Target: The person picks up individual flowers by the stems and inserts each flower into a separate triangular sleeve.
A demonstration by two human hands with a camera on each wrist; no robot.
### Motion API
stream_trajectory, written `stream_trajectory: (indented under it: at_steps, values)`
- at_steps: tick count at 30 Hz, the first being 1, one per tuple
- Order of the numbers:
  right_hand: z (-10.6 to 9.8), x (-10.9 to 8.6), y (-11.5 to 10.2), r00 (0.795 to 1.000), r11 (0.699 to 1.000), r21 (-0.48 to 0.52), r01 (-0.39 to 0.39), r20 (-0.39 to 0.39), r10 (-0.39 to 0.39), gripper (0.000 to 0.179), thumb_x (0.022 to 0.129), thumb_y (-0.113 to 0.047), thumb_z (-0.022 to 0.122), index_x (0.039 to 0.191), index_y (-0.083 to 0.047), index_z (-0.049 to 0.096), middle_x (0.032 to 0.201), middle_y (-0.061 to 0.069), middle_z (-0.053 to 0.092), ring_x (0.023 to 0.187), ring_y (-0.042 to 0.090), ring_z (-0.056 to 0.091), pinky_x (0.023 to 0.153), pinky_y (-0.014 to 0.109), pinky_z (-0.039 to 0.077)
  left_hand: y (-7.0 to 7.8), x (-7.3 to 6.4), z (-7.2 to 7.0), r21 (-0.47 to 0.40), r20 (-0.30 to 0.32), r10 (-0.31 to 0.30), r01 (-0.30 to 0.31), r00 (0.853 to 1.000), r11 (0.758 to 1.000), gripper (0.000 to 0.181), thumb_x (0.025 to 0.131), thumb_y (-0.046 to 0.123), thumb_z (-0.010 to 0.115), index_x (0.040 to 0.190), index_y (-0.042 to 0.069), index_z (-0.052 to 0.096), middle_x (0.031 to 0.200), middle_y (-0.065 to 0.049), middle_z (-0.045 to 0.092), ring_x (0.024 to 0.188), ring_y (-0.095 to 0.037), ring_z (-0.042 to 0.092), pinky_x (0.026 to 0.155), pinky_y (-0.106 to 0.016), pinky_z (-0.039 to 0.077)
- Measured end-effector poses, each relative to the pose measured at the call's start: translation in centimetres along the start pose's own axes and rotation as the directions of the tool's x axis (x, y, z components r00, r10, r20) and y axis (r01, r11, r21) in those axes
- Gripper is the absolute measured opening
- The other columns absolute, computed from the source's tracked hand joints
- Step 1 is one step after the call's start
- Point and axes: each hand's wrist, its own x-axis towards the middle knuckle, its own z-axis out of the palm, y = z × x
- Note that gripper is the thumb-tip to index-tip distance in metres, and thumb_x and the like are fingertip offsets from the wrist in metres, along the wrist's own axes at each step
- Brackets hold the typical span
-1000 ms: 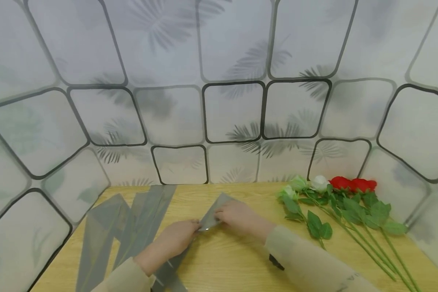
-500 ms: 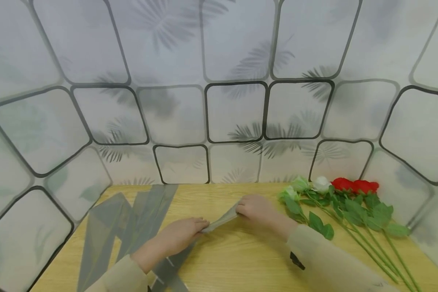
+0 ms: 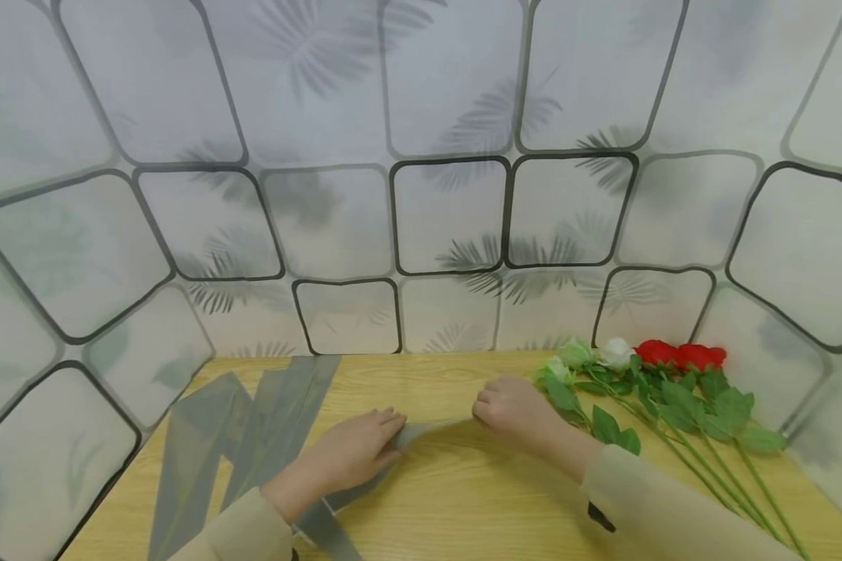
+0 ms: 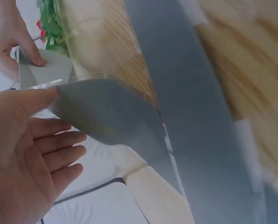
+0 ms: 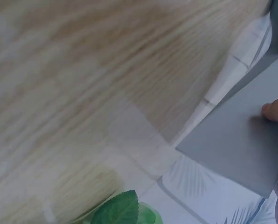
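A long strip of grey wrapping film (image 4: 111,112) stretches between the two hands above the wooden table. My right hand (image 3: 519,413) pinches its far end, and in the right wrist view the thumb (image 5: 275,111) lies on the strip's flat, square-cut end (image 5: 232,144). My left hand (image 3: 354,452) is at the other part of the strip. Its thumb tip touches the film's edge in the left wrist view, while the fingers (image 4: 64,140) extend loosely apart. Much of the strip shows only edge-on in the head view.
More grey film strips (image 3: 196,444) lie on the left of the table (image 3: 449,506), some overlapping. To the right are artificial roses: red (image 3: 677,354), white (image 3: 616,352) and pale green (image 3: 568,358), with long stems pointing toward the front. A patterned wall (image 3: 449,218) borders the back.
My right hand has moved right, drawing the strip's end away from the left hand. The strip has turned from flat to nearly edge-on. The left fingers have straightened and lifted slightly.
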Motion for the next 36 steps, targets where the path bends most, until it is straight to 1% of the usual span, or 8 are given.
stream_trajectory:
  at_steps: [7, 13, 17, 19, 22, 25, 27, 36]
  values:
    - [-1.0, 0.5, -1.5, 0.999, 0.995, -0.084, -0.05, -0.021, 0.048, 0.032, 0.067, -0.003, 0.088, 0.06, -0.017, 0.06, 0.057, -0.008, 0.058, 0.051, 0.008, 0.047, 0.05, 0.022, 0.037, 1.9, 0.5, -0.9, -0.04, -0.055, -0.009, 0.006, 0.998, 0.999, 0.07, 0.104, 0.05, 0.065, 0.153, 0.001, 0.054, 0.159, -0.017, 0.055, 0.149, -0.037, 0.051, 0.123, -0.052, 0.044]
    - [-2.2, 0.9, -2.7, 0.996, 0.991, -0.099, -0.087, 0.025, 0.09, 0.031, 0.067, -0.005, 0.093, 0.064, -0.018, 0.065, 0.063, -0.008, 0.066, 0.056, 0.008, 0.056, 0.053, 0.022, 0.046, 3.8, 1.7, -1.4, 0.078, -0.108, -0.006, 0.014, 0.994, 0.997, 0.065, 0.099, 0.047, 0.074, 0.147, 0.004, 0.062, 0.152, -0.012, 0.063, 0.143, -0.031, 0.06, 0.121, -0.047, 0.048]
    - [-2.6, 0.9, -3.1, 0.993, 0.99, -0.096, -0.106, 0.038, 0.11, 0.031, 0.07, -0.006, 0.093, 0.065, -0.017, 0.064, 0.065, -0.007, 0.067, 0.058, 0.009, 0.057, 0.056, 0.024, 0.049, 4.3, 2.6, -0.9, 0.141, -0.171, 0.019, 0.005, 0.985, 0.99, 0.048, 0.099, 0.038, 0.077, 0.135, 0.008, 0.071, 0.133, -0.006, 0.076, 0.12, -0.022, 0.074, 0.102, -0.037, 0.061]
    - [-2.7, 0.9, -3.2, 0.993, 0.989, -0.097, -0.113, 0.029, 0.116, 0.032, 0.07, -0.006, 0.092, 0.064, -0.017, 0.063, 0.065, -0.007, 0.066, 0.058, 0.01, 0.057, 0.056, 0.024, 0.049, 4.5, 2.9, -0.7, 0.162, -0.202, 0.032, 0.001, 0.979, 0.987, 0.032, 0.099, 0.032, 0.077, 0.123, 0.012, 0.077, 0.115, -0.001, 0.081, 0.098, -0.015, 0.078, 0.083, -0.029, 0.064]
    - [-2.9, 0.8, -3.2, 0.991, 0.988, -0.081, -0.131, 0.011, 0.133, 0.031, 0.069, -0.004, 0.093, 0.065, -0.016, 0.064, 0.065, -0.006, 0.066, 0.058, 0.01, 0.057, 0.058, 0.024, 0.051, 4.8, 3.1, -0.5, 0.181, -0.244, 0.038, 0.007, 0.969, 0.983, 0.012, 0.101, 0.026, 0.075, 0.096, 0.017, 0.08, 0.081, 0.006, 0.076, 0.064, -0.004, 0.064, 0.057, -0.019, 0.053]
    - [-3.0, 0.4, -3.1, 0.985, 0.984, -0.058, -0.17, 0.004, 0.17, 0.029, 0.068, -0.004, 0.093, 0.067, -0.015, 0.067, 0.065, -0.006, 0.067, 0.059, 0.01, 0.06, 0.058, 0.025, 0.053, 5.0, 3.1, -0.5, 0.198, -0.271, 0.033, 0.022, 0.962, 0.98, 0.024, 0.102, 0.025, 0.074, 0.078, 0.02, 0.073, 0.063, 0.008, 0.064, 0.052, -0.001, 0.042, 0.048, -0.017, 0.04]
    - [-3.2, 0.2, -3.0, 0.98, 0.979, -0.042, -0.2, 0.01, 0.201, 0.027, 0.068, -0.004, 0.095, 0.069, -0.015, 0.07, 0.066, -0.005, 0.068, 0.059, 0.01, 0.062, 0.057, 0.025, 0.054, 5.1, 3.0, -0.4, 0.21, -0.29, 0.042, 0.021, 0.956, 0.978, 0.024, 0.101, 0.026, 0.074, 0.077, 0.02, 0.074, 0.062, 0.009, 0.065, 0.051, -0.001, 0.043, 0.047, -0.017, 0.04]
    - [-4.1, -1.4, -1.8, 0.959, 0.96, 0.03, -0.278, 0.064, 0.276, 0.026, 0.069, -0.005, 0.098, 0.08, -0.014, 0.077, 0.075, -0.003, 0.074, 0.066, 0.012, 0.069, 0.061, 0.026, 0.06, 4.6, 2.5, -0.1, 0.197, -0.317, 0.075, -0.012, 0.946, 0.98, 0.011, 0.099, 0.025, 0.076, 0.102, 0.017, 0.083, 0.087, 0.005, 0.082, 0.071, -0.007, 0.075, 0.06, -0.02, 0.059]
